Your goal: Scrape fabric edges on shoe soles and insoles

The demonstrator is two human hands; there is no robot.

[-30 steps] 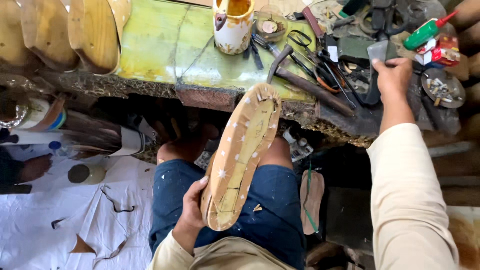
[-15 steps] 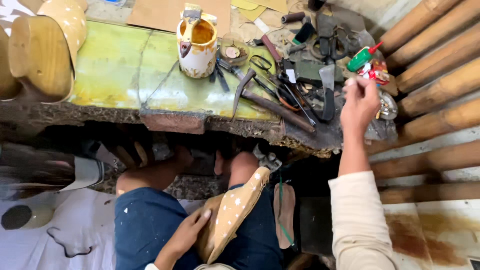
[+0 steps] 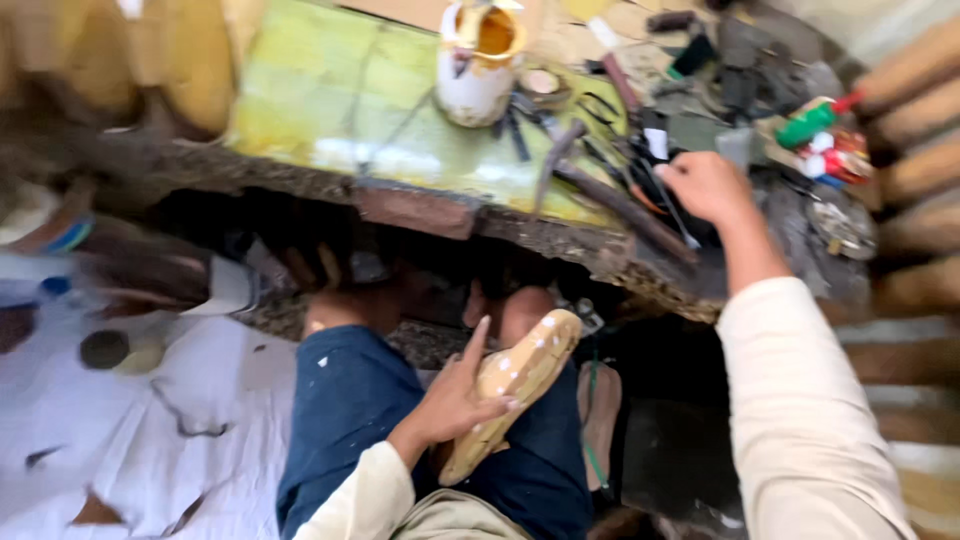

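Since before, my right hand [image 3: 708, 186] has dropped onto the tools [image 3: 640, 190], fingers curled, grip unclear. Left hand [image 3: 455, 395] clamps the shoe sole [image 3: 515, 385] on my lap; blind groping risks a cut.

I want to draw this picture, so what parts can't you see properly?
- Right hand: fingertips curled among the blurred tools; what it holds is unclear.
- Shoe sole: lower end hidden under the left hand.
- Objects along the top left: motion blur.
- Glue pot: top cut off by the edge.
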